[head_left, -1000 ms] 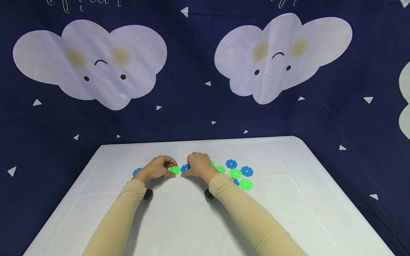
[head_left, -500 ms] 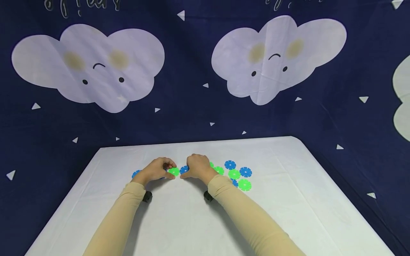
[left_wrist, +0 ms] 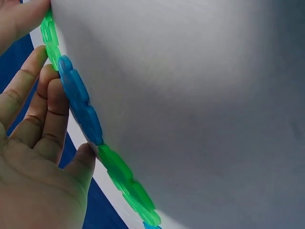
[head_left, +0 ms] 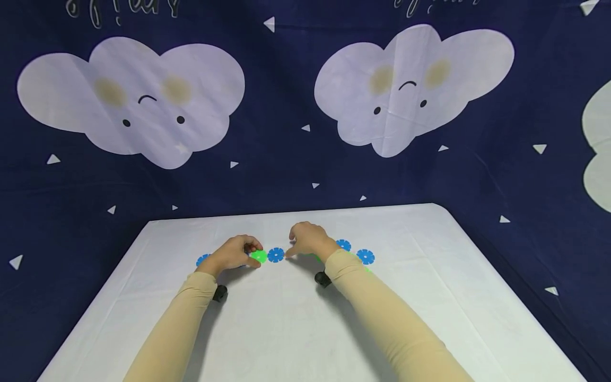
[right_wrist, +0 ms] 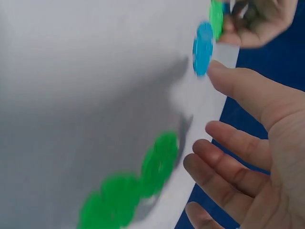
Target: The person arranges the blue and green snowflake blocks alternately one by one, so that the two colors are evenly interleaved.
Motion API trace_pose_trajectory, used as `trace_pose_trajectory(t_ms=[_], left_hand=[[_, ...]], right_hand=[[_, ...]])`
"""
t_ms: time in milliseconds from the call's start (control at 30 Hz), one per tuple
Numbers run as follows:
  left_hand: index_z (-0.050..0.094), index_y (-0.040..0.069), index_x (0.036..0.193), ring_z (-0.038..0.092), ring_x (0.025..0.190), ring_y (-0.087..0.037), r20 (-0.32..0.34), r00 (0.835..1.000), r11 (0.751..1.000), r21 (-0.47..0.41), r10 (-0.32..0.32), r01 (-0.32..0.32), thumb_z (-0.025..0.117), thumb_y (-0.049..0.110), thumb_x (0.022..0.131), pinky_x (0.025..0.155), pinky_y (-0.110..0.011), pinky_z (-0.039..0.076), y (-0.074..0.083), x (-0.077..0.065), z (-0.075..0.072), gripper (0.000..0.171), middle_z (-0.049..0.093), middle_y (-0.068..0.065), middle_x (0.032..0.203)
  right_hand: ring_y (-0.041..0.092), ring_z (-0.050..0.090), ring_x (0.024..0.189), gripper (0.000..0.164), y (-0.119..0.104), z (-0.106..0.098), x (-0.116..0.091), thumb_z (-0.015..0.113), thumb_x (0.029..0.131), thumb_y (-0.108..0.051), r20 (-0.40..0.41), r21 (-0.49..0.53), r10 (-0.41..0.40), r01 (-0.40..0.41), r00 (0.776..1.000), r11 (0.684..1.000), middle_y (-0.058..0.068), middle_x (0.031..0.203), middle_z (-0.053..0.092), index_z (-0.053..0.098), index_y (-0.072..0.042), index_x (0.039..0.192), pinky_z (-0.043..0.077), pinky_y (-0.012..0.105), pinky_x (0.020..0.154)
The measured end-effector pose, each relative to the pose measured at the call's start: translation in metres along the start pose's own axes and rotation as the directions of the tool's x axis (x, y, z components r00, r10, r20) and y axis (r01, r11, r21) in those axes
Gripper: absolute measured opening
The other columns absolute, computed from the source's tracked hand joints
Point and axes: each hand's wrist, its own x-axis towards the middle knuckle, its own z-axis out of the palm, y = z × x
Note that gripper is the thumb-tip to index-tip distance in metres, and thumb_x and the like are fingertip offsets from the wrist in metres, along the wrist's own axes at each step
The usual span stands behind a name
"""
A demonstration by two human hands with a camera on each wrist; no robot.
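Note:
A row of plastic notched discs, green and blue by turns, runs along the table under my left hand [head_left: 234,252]. Thumb and forefinger of that hand pinch a green notched disc [head_left: 259,256]; its other fingers lie along a blue disc [left_wrist: 80,100] in the left wrist view. At the row's right end sits a blue notched disc [head_left: 276,255], touching the green one's edge. My right hand [head_left: 309,239] is just right of it, fingers spread and loosely bent, holding nothing. Its thumb tip is close to the blue disc in the right wrist view.
Loose blue discs [head_left: 366,257] and green discs [right_wrist: 159,164] lie on the white table [head_left: 267,329] at the right, partly hidden by my right forearm. Another blue disc [head_left: 202,260] shows left of my left hand. A dark blue cloud-print cloth [head_left: 281,175] hangs behind the table.
My right hand has let go of the blue disc and moved right, away from it, its fingers opening. The left hand keeps its pinch on the green disc.

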Motion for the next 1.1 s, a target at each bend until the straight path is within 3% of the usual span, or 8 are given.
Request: trace_pose_trajectory(t_ms=[300,700,1100], left_hand=[[0.074,0.006,0.114,0.058,0.1,-0.02,0.01,1.0,1.0,-0.001,-0.006,0.006,0.093,0.013,0.081,0.095,-0.039,0.05,0.001,0.0,0.001,0.039,0.067,-0.006,0.105],[0.074,0.005,0.115,0.057,0.098,-0.021,0.01,1.0,1.0,0.001,0.007,-0.007,0.093,0.011,0.079,0.094,-0.039,0.049,0.002,0.002,0.001,0.041,0.066,-0.008,0.105],[0.074,0.008,0.117,0.056,0.1,-0.021,0.019,0.999,0.999,0.031,0.031,-0.032,0.092,0.016,0.081,0.094,-0.04,0.049,0.003,0.0,0.0,0.041,0.065,-0.006,0.105]], right_hand=[[0.031,0.064,0.134,0.056,0.031,-0.012,-0.005,0.094,0.084,-0.037,0.063,0.023,0.043,-0.044,0.997,0.999,0.007,0.137,0.074,0.076,-0.01,0.129,0.044,0.062,0.12],[0.027,0.068,0.122,0.046,0.041,-0.01,-0.006,0.095,0.083,-0.029,0.039,0.036,0.054,-0.055,0.998,0.998,0.006,0.127,0.077,0.079,-0.008,0.121,0.052,0.052,0.113],[0.021,0.065,0.104,0.036,0.042,-0.009,-0.007,0.096,0.082,-0.027,0.036,0.081,0.076,-0.079,0.996,0.994,0.002,0.114,0.077,0.08,-0.012,0.111,0.052,0.051,0.107]])
